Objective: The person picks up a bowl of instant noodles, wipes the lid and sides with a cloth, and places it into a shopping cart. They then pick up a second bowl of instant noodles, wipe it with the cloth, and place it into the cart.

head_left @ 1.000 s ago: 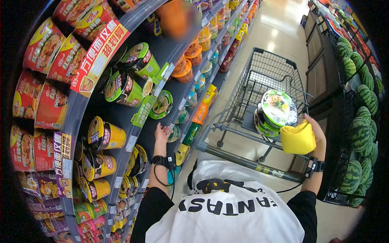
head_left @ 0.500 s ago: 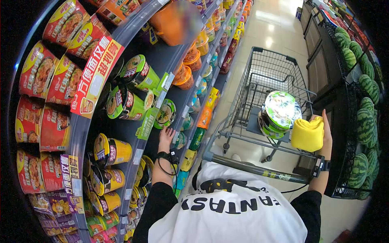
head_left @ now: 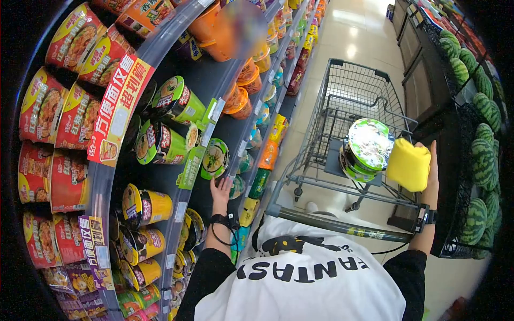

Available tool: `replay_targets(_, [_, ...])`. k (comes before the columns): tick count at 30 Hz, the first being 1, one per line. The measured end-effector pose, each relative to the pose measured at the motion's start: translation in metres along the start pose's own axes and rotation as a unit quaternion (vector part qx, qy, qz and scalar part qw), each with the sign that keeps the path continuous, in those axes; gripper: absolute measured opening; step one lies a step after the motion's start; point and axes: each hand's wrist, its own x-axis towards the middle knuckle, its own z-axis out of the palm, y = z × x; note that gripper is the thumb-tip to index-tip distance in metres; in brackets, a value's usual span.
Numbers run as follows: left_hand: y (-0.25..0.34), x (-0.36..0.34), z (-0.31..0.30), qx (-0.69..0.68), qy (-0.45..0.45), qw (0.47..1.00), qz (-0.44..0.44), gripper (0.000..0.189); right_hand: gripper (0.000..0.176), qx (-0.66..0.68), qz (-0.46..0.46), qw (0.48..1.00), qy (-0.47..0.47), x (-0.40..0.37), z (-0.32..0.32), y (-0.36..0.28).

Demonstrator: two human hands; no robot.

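My left hand (head_left: 221, 192) reaches to the shelf with its fingers spread, fingertips right at the lower rim of a green-lidded instant noodle bowl (head_left: 216, 157). Nothing is gripped in it. At the right, my right hand (head_left: 432, 168) is closed round a soft yellow folded cloth (head_left: 408, 165), held above the near right part of the shopping cart (head_left: 342, 104). Left of the cloth, a stack of green-lidded noodle bowls (head_left: 369, 143) rests in the cart, with glare on the top lid. Most of the right hand's fingers are hidden behind the cloth.
Shelves at the left hold red noodle buckets (head_left: 75, 37), yellow cups (head_left: 146, 205), green cups (head_left: 179, 100) and orange tubs (head_left: 238, 102). The cart handle (head_left: 342, 227) lies close before my body. Watermelons (head_left: 476, 219) line a dark stand at the right.
My left hand has shifted slightly down in view, its fingers still spread. The yellow cloth has turned in my right hand and shows a flatter side.
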Motion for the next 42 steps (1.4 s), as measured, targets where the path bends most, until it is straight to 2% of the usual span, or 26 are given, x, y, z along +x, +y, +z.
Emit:
replay_targets(2, [0.007, 0.037, -0.024, -0.042, -0.061, 0.996, -0.041, 0.056, 0.051, 0.009, -0.049, 0.995, 0.084, 0.003, 0.0, -0.002])
replay_targets(3, [0.006, 0.041, -0.022, -0.058, -0.097, 0.993, -0.034, 0.064, 0.058, 0.013, -0.046, 0.995, 0.09, 0.005, -0.004, -0.004])
replay_targets(6, [0.004, 0.049, -0.015, -0.075, -0.123, 0.989, -0.042, 0.059, 0.06, 0.034, -0.127, 0.988, 0.084, 0.016, -0.022, -0.009])
replay_targets(9, [0.001, 0.051, -0.014, -0.046, -0.155, 0.987, -0.017, 0.055, 0.057, 0.047, -0.154, 0.982, 0.1, 0.018, -0.031, -0.012])
replay_targets(12, [-0.002, 0.063, -0.019, -0.079, -0.147, 0.985, -0.047, 0.054, 0.056, 0.053, -0.167, 0.978, 0.112, 0.018, -0.031, -0.012])
replay_targets(15, [-0.005, 0.024, 0.011, 0.009, -0.128, 0.991, 0.019, 0.057, 0.056, 0.046, -0.156, 0.98, 0.112, 0.021, -0.036, -0.012])
replay_targets(17, [-0.007, 0.008, 0.027, 0.049, -0.068, 0.996, 0.038, 0.06, 0.056, 0.044, -0.148, 0.982, 0.112, 0.02, -0.035, -0.011])
replay_targets(21, [-0.007, 0.009, 0.03, 0.136, -0.015, 0.989, 0.06, 0.069, 0.058, 0.04, -0.134, 0.984, 0.11, 0.022, -0.031, -0.009])
replay_targets(27, [-0.013, 0.005, 0.035, 0.301, 0.028, 0.947, 0.111, 0.076, 0.059, 0.023, -0.123, 0.987, 0.101, 0.022, -0.033, -0.007])
replay_targets(30, [-0.015, 0.005, 0.039, 0.431, 0.05, 0.89, 0.142, 0.079, 0.059, 0.027, -0.119, 0.987, 0.104, 0.022, -0.031, -0.005])
replay_targets(33, [-0.016, -0.003, 0.045, 0.44, 0.009, 0.883, 0.167, 0.08, 0.059, 0.021, -0.117, 0.986, 0.116, 0.021, -0.027, -0.004])
replay_targets(42, [-0.018, 0.006, 0.059, 0.387, -0.021, 0.905, 0.174, 0.081, 0.06, 0.019, -0.123, 0.985, 0.122, 0.02, -0.028, -0.007])
